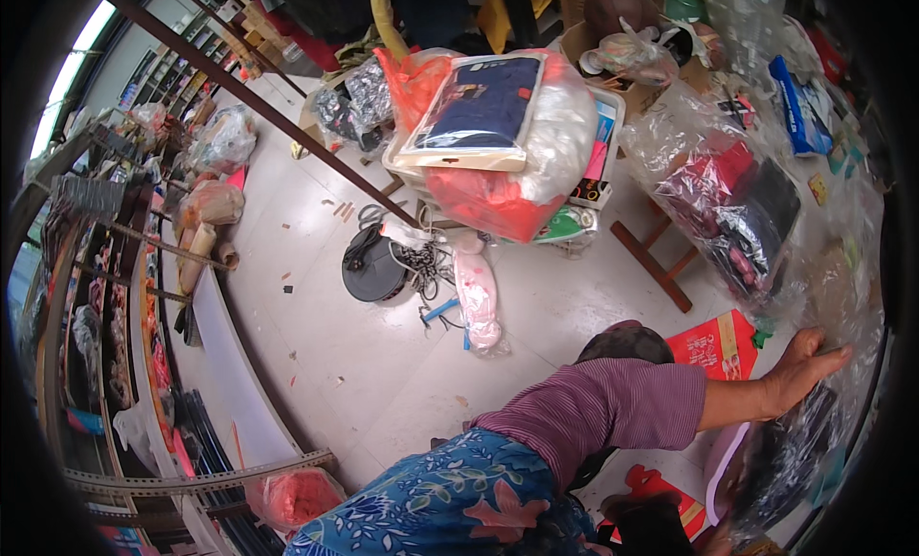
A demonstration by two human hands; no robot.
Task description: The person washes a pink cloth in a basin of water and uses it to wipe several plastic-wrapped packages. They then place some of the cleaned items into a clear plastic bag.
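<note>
My left hand reaches far to the right, against a clear plastic bag holding something dark. Its thumb and a finger stand apart; whether plastic is pinched between them I cannot tell. Only a small blurred patch of my right hand seems to show at the bottom edge, beside the bag. Left of the bag a lilac curved edge sticks out. Above my left hand, another clear bag holds red, purple and black packed goods. A red printed packet lies on the floor beside my forearm.
A basket carries a red-and-white bag and a packaged navy garment. A wooden stool's leg protrudes nearby. On the floor lie a round black object, tangled cord and a pink wrapped item. Metal shelving stands left.
</note>
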